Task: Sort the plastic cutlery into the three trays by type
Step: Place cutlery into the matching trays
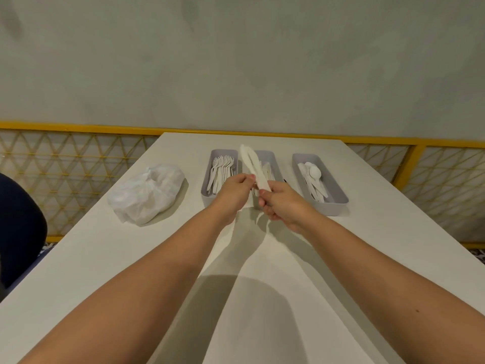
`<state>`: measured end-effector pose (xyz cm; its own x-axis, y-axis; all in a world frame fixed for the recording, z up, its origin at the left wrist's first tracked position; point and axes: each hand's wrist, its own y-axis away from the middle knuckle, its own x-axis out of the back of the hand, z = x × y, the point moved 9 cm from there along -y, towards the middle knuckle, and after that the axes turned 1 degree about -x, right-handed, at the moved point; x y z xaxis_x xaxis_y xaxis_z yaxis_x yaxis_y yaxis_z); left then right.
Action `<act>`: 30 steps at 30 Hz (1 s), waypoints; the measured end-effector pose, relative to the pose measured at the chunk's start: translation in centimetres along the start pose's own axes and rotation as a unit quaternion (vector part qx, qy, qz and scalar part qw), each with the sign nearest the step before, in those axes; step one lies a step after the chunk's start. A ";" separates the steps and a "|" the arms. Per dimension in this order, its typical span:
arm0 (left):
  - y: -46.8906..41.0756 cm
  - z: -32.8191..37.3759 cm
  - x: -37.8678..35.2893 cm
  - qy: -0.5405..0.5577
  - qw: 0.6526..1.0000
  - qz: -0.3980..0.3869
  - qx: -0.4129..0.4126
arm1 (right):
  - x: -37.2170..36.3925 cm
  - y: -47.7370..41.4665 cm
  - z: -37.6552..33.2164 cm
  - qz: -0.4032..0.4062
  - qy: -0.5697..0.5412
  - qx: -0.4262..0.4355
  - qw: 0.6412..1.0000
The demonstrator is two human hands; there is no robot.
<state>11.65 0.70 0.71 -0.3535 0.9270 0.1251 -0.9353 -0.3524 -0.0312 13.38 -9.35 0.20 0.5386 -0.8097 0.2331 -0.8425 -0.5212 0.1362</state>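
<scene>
Three grey trays stand in a row across the white table. The left tray (205, 195) holds several white forks (221, 171). The right tray (338, 203) holds several white spoons (313, 179). The middle tray (270, 155) holds white knives, mostly hidden behind my hands. Above the middle tray both hands hold a bundle of white plastic knives (250, 162), blades pointing up and away. My right hand (282, 203) grips the bundle's handle end. My left hand (235, 189) pinches the bundle from the left side.
A crumpled white plastic bag (147, 197) lies on the table left of the trays. The table (262, 285) ends at a far edge near a yellow-framed lattice rail (78, 166). A dark object sits off the table's left side.
</scene>
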 end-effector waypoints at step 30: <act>-3.5 -0.7 -0.8 -0.471 0.861 -0.089 -0.173 | 1.6 -11.0 -2.2 0.049 0.589 -0.057 0.804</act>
<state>15.22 1.31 0.04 -0.1874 0.3901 0.9015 -0.9796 -0.0060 -0.2010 23.49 -4.31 1.23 0.1418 0.0083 0.9899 -0.9121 -0.3874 0.1340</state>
